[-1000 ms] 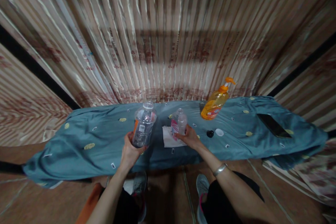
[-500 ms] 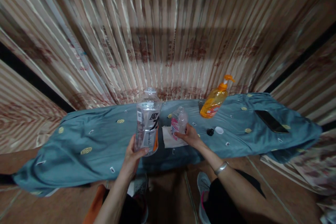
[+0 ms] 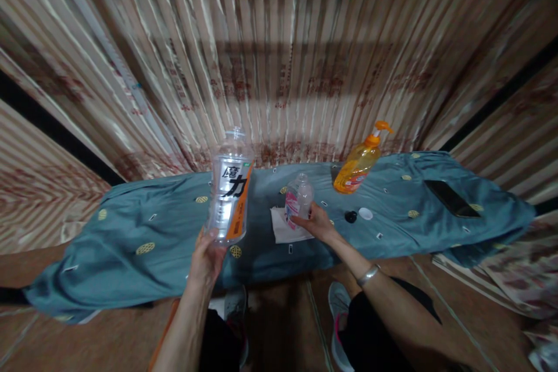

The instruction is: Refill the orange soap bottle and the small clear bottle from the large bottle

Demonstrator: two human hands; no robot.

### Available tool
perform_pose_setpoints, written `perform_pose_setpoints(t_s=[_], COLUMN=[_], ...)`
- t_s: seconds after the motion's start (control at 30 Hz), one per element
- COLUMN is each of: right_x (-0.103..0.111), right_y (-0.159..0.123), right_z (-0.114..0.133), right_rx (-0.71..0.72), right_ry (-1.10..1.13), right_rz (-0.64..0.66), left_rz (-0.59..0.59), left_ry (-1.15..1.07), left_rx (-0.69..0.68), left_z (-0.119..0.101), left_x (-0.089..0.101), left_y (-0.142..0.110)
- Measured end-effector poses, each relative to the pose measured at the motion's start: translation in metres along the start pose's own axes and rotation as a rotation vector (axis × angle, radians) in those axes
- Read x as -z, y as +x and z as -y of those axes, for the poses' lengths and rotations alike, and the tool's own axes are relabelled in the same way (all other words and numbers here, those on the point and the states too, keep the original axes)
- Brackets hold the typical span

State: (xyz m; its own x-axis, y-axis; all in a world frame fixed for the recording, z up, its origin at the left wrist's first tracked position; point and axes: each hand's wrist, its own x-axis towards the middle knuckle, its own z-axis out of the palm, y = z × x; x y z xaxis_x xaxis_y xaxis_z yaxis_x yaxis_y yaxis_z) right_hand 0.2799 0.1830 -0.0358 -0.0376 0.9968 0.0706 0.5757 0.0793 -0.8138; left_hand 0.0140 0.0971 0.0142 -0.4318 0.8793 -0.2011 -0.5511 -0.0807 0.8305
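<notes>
My left hand [image 3: 208,256] grips a large clear plastic bottle [image 3: 232,186] near its base. The bottle is uncapped, leans slightly, and shows a silver and orange label with black characters. My right hand [image 3: 318,222] is closed around the side of a smaller clear plastic bottle [image 3: 302,190] with a pink label, also uncapped. That small bottle stands upright over a folded white cloth [image 3: 283,232]; I cannot tell whether its base rests on it. Just right of my right hand lie a black cap [image 3: 350,217] and a white cap [image 3: 365,214].
An orange pump bottle [image 3: 357,165] stands behind the caps. Farther right lies a dark phone [image 3: 451,199]. Everything rests on a narrow surface under a blue-green patterned cloth [image 3: 170,244]. A striped curtain [image 3: 279,70] hangs close behind it.
My left hand has moved the large bottle left and slightly up, and turned it so its front label faces me. My right hand and the small bottle have stayed nearly still.
</notes>
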Motion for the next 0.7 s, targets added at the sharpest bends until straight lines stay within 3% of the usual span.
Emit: perform_pose_setpoints(t_s=[0.27, 0.4, 0.7], right_x=[0.001, 0.007, 0.017], right_y=[-0.002, -0.003, -0.012], right_z=[0.006, 0.011, 0.017], right_rx=[0.037, 0.036, 0.142], right_ry=[-0.045, -0.117, -0.22], right_rz=[-0.064, -0.094, -0.023], left_rz=[-0.011, -0.062, -0.129], left_ry=[-0.125, -0.147, -0.113], left_rx=[0.027, 0.046, 0.095], left_z=[-0.014, -0.011, -0.001], left_x=[-0.009, -0.007, -0.007], left_y=[-0.006, -0.003, -0.001])
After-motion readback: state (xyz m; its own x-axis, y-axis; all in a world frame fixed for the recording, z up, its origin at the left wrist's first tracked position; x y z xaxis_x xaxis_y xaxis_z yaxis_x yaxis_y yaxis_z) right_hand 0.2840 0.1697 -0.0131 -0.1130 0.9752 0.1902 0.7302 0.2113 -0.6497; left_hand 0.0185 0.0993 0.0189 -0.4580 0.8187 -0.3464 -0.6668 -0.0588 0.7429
